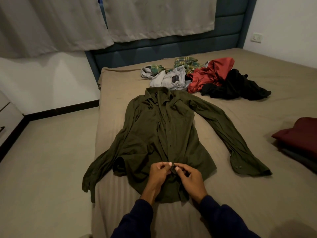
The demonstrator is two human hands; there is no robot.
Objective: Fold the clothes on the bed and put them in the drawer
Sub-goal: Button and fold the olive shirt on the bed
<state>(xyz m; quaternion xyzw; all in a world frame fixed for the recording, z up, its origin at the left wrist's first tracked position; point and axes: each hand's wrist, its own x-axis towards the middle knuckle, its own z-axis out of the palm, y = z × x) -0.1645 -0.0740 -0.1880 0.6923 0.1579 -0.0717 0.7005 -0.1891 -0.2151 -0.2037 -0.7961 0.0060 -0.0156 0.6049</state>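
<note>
An olive green long-sleeved shirt (154, 131) lies spread face up on the bed (257, 121), collar away from me and sleeves out to both sides. My left hand (158, 174) and my right hand (191, 177) meet at the shirt's front placket near the hem. Each hand pinches the fabric edge there, thumbs close together around a button. Beyond the collar lies a pile of unfolded clothes: a green plaid shirt (187, 63), light grey jeans (169, 78), a red garment (211, 73) and a black garment (235, 86).
Folded dark red and grey clothes (298, 138) are stacked at the bed's right edge. A drawer unit (6, 114) stands at the far left on the floor. A blue headboard (171, 47) and curtains (103, 19) are behind the bed.
</note>
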